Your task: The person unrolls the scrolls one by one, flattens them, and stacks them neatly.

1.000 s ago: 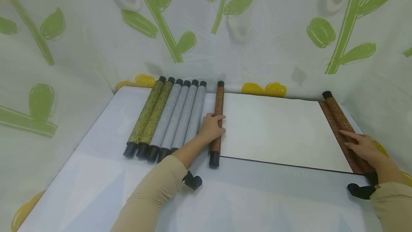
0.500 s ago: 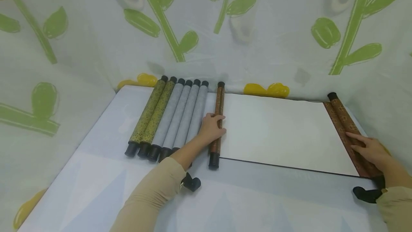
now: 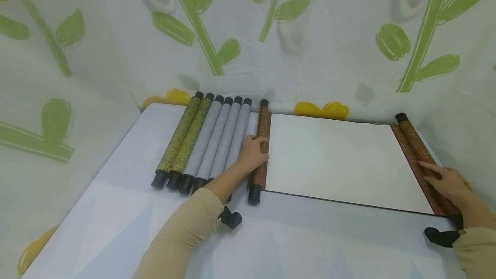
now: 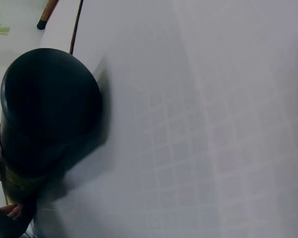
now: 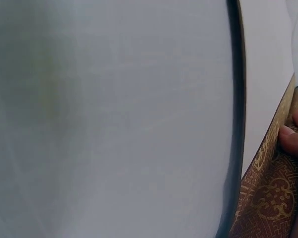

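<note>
A scroll with a blank white sheet (image 3: 329,158) lies spread flat on the table, brown patterned fabric at both ends. My left hand (image 3: 252,154) grips the left roller (image 3: 263,124), its thumb and fingers around the middle. At the other end, my right hand (image 3: 447,184) holds the right roller (image 3: 416,143), with fingertips on the brown fabric (image 5: 273,198) in the right wrist view. The left wrist view is largely filled by a dark round roller end cap (image 4: 52,94); only bits of the left hand's fingers show there.
Left of the scroll, rolled-up scrolls lie side by side: two yellow-green ones (image 3: 180,134) and several pale grey ones (image 3: 221,137), all with black end caps. A patterned cloth wall (image 3: 321,55) rises behind the white table (image 3: 116,210). Black wrist straps sit below both hands.
The left roller has shifted slightly left with my left hand, and a strip of brown fabric now shows beside it. My right hand stays on the right roller. The head view has shifted a little.
</note>
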Available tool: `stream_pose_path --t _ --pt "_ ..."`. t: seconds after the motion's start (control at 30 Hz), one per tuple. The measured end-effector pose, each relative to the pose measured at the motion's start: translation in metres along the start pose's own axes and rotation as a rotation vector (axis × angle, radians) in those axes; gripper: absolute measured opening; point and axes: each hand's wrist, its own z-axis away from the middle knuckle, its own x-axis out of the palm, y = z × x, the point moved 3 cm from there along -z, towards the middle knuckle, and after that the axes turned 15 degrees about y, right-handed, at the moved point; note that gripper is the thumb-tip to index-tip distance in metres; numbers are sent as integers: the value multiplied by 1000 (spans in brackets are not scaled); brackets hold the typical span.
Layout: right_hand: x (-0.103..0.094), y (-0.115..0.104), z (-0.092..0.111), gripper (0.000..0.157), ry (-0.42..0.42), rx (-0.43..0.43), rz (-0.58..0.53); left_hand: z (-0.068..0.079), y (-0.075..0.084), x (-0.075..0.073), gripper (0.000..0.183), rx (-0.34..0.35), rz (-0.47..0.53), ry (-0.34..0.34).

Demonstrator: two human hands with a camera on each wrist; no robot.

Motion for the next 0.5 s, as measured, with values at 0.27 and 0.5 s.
stream_pose_path --t 0.27,0.5 --pt "3 5 0 53 18 29 -6 0 0 -1 53 8 -59 -31" --pt "1 4 -1 53 -15 5 10 1 -2 1 54 1 -59 -39"
